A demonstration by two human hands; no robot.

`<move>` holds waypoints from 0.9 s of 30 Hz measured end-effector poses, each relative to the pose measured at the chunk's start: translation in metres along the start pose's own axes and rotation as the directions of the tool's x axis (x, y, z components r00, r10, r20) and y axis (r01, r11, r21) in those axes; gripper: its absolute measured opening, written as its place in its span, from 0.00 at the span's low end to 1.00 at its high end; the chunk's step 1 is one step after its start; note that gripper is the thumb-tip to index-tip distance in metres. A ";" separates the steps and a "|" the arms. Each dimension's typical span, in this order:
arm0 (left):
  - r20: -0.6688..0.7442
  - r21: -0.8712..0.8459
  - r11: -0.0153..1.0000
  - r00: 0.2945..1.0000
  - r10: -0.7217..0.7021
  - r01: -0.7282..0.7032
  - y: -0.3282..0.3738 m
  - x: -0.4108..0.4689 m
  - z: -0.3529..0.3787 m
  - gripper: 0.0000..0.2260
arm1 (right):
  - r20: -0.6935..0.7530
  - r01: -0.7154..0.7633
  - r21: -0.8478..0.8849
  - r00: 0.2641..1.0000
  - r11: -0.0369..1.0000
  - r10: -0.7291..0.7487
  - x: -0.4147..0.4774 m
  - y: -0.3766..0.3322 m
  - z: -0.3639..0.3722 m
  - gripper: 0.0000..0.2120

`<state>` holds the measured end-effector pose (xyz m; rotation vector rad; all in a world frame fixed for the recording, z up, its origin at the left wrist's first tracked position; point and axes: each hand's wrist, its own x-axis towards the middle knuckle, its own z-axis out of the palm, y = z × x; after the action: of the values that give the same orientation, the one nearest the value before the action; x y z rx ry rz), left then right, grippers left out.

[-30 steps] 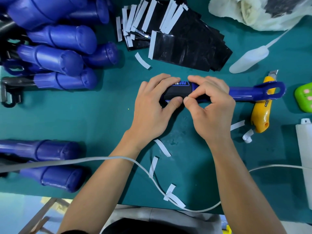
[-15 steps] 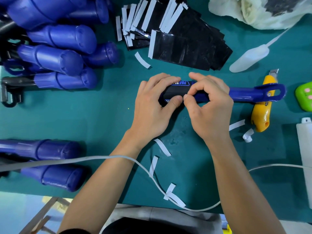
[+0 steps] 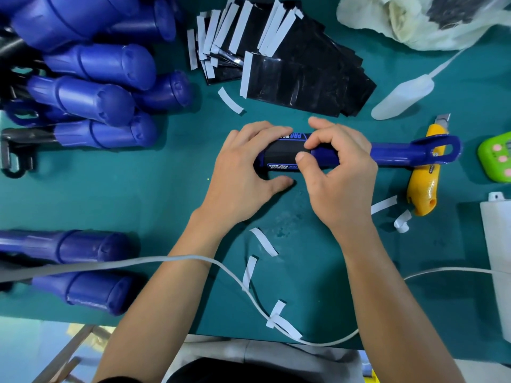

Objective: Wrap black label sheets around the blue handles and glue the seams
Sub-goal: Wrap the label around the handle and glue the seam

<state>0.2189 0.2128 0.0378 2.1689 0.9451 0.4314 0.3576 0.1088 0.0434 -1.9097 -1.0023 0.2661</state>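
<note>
A blue handle [image 3: 398, 154] lies crosswise on the green mat, its looped end pointing right. A black label sheet [image 3: 282, 153] with blue lettering is wrapped round its thick left end. My left hand [image 3: 243, 172] cups that end, fingers curled over the top and thumb resting on the mat below it. My right hand [image 3: 340, 172] pinches the label's right edge between thumb and forefinger. A fanned pile of black label sheets [image 3: 298, 78] with white backing strips lies behind the hands. A white glue bottle [image 3: 403, 95] with a long nozzle lies to the right.
Several bare blue handles are heaped at the upper left [image 3: 91, 87] and two lie at the lower left [image 3: 83, 247]. A yellow utility knife [image 3: 423, 186] sits under the handle's loop. Peeled white strips [image 3: 262, 241], a white cable [image 3: 235, 275], a white box [image 3: 497, 252] and a green gadget [image 3: 497, 158] surround the hands.
My left thumb has come off the label and dropped to the mat. My right thumb and forefinger have slid a little right along the label's edge.
</note>
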 end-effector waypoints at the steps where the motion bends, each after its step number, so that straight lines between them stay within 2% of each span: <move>1: 0.002 0.016 1.000 1.000 0.008 -0.008 -0.002 0.001 -0.001 0.31 | 0.007 0.002 -0.003 1.000 1.000 -0.002 0.000 0.000 0.000 0.05; 4: -0.022 0.031 0.999 0.999 0.024 -0.023 -0.003 0.002 -0.001 0.29 | 0.027 -0.020 0.046 0.999 0.999 0.018 0.002 -0.002 -0.004 0.03; 8: -0.040 0.028 0.998 0.998 0.057 -0.056 -0.004 0.001 0.000 0.28 | -0.005 -0.127 0.271 0.991 0.954 0.133 0.006 -0.007 -0.015 0.04; 11: -0.045 0.023 0.997 0.997 0.068 -0.067 -0.006 0.001 0.001 0.27 | -0.239 -0.047 0.253 0.965 0.966 0.110 0.011 -0.009 -0.031 0.06; 13: -0.050 0.014 0.997 0.996 0.074 -0.073 -0.007 0.001 0.002 0.27 | -0.479 -0.028 0.149 0.872 0.988 0.097 0.016 -0.006 -0.045 0.09; 15: -0.054 0.005 0.997 0.996 0.075 -0.074 -0.008 0.001 0.002 0.28 | -0.611 -0.115 0.032 0.784 0.993 0.111 0.025 0.005 -0.064 0.13; 17: -0.053 -0.001 0.997 0.996 0.071 -0.072 -0.008 0.002 0.002 0.28 | -0.520 -0.260 -0.082 0.835 0.962 0.181 0.041 0.014 -0.084 0.24; 19: -0.051 -0.008 0.998 0.996 0.067 -0.068 -0.009 0.001 0.003 0.28 | -0.311 -0.345 -0.214 0.911 0.914 0.270 0.060 0.019 -0.098 0.31; 20: -0.052 -0.010 0.998 0.997 0.065 -0.066 -0.009 0.001 0.003 0.28 | -0.213 -0.350 -0.300 0.931 0.887 0.295 0.070 0.019 -0.102 0.31; 24: -0.051 -0.005 0.998 0.997 0.063 -0.063 -0.009 0.001 0.003 0.28 | 0.039 -0.221 -0.571 0.955 0.791 0.296 0.096 0.019 -0.102 0.21; 27: -0.053 0.003 0.998 0.997 0.059 -0.059 -0.009 0.002 0.003 0.28 | 0.108 -0.135 -0.628 0.960 0.766 0.258 0.099 0.019 -0.097 0.14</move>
<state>0.2174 0.2169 0.0294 2.2012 0.9120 0.5191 0.4844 0.1153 0.1014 -2.6444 -1.1008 0.2635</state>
